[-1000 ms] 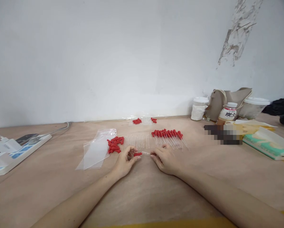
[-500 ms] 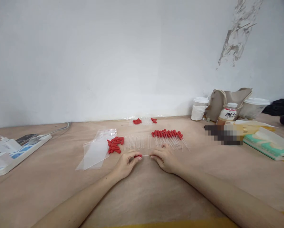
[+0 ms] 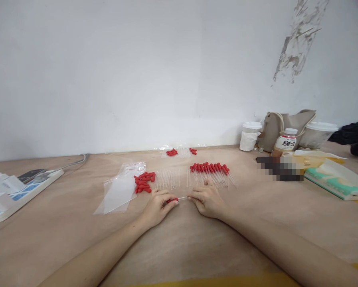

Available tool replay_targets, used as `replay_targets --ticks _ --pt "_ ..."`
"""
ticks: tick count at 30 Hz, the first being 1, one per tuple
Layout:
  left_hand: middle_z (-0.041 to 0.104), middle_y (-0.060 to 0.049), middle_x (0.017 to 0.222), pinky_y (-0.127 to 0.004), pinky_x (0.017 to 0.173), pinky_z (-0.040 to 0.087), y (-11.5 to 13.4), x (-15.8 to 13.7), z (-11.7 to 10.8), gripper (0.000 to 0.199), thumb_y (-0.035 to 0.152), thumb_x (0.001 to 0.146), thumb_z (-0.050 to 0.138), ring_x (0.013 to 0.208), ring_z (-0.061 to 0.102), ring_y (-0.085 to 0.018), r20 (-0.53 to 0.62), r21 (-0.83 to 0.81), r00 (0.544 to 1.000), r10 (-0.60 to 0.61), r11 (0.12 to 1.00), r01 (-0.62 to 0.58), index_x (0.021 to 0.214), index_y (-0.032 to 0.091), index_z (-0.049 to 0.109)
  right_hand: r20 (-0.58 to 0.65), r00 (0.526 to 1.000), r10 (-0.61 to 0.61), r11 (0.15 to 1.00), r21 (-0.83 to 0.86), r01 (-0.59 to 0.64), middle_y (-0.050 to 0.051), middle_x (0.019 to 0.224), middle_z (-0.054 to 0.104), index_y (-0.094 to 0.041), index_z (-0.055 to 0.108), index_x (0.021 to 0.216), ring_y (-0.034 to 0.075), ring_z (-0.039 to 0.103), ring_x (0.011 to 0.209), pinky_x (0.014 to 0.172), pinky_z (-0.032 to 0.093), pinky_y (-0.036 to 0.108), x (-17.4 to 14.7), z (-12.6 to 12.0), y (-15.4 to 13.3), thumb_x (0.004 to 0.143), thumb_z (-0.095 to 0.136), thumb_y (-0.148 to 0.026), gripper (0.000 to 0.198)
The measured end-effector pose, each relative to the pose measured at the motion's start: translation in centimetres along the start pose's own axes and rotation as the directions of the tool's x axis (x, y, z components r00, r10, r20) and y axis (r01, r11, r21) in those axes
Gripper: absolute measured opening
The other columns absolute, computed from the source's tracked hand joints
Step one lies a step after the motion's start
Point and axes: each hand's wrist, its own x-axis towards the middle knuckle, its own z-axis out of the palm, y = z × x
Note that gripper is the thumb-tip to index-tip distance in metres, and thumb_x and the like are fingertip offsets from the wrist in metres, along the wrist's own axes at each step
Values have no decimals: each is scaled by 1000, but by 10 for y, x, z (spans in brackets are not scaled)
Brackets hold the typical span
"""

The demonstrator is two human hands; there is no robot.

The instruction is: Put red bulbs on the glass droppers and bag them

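Note:
My left hand (image 3: 158, 208) pinches a red rubber bulb (image 3: 173, 199) between thumb and fingers. From its right my right hand (image 3: 207, 201) grips a thin clear dropper tube (image 3: 183, 198), which spans the small gap between both hands. Whether the tube's end sits inside the bulb I cannot tell. Just beyond my left hand lies a pile of loose red bulbs (image 3: 144, 182), beside a row of bare clear tubes (image 3: 168, 179). Past my right hand is a row of droppers (image 3: 210, 168), red bulbs at their far ends and clear tubes pointing toward me.
Clear plastic bags (image 3: 119, 191) lie left of the bulbs. Near the wall is a bag with more red bulbs (image 3: 172, 152). At left stands a power strip (image 3: 32, 194); at right are a lidded cup (image 3: 251, 137), a bottle (image 3: 286, 142) and a tissue pack (image 3: 331, 179).
My hands keep nearly the same place and grip. A bit more of the clear tube shows between them, and the view has shifted slightly.

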Motion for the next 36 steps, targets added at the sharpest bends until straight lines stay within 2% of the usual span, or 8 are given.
replay_targets --ticks 17,20,24,27,29,31,33,36 --pt "62 1 75 -31 78 29 -1 0 -1 13 29 81 51 70 55 -13 33 18 996 89 996 -89 79 20 61 102 987 123 986 100 -133 -2 67 64 -20 59 70 10 49 58 71 23 30 6 -1 -17 85 40 -23 25" --pt "63 1 75 -33 82 26 -2 2 -4 15 32 81 51 71 55 -14 12 54 998 62 997 -62 78 21 62 91 993 79 996 38 -83 0 69 63 -19 59 71 12 49 65 71 23 31 9 -6 -16 85 40 -25 24" --pt "63 1 75 -36 85 24 -2 2 -6 17 35 81 52 73 55 -15 -21 100 998 56 994 -54 78 22 62 81 994 -67 992 -98 75 4 74 61 -19 61 75 16 46 76 73 21 34 12 -14 -16 83 43 -26 21" --pt "62 -1 86 -36 84 27 -5 -1 -5 19 35 80 52 80 54 -18 -91 109 996 5 994 5 95 24 58 71 994 -87 978 -184 99 6 74 61 -18 61 75 17 46 78 73 21 35 12 -18 -11 82 42 -23 21" --pt "58 -3 94 -34 81 33 -10 -4 -5 37 33 78 55 82 52 -18 -150 90 987 -59 993 73 112 25 47 -5 999 51 978 -204 -51 5 74 62 -19 61 74 17 47 78 74 21 35 12 -19 0 82 41 -24 22" --pt "54 -3 97 -32 75 38 -14 -7 -5 42 32 78 54 79 52 -17 -138 63 985 -107 991 116 117 25 41 -118 943 313 931 -159 -329 4 74 63 -20 62 71 18 49 76 74 23 34 11 -21 18 82 41 -28 25" --pt "53 -3 95 -29 72 40 -16 -8 -5 32 30 79 51 76 53 -16 -76 51 990 -118 991 122 110 25 46 -167 800 576 803 -69 -592 2 69 64 -21 63 67 17 52 71 73 25 33 9 -24 40 81 40 -34 29" --pt "54 -3 91 -28 69 42 -16 -7 -4 21 28 81 48 75 54 -16 -24 50 993 -114 992 116 100 23 52 -183 601 778 609 -19 -793 2 69 65 -23 64 67 19 55 71 77 25 36 5 -27 70 77 43 -38 29"
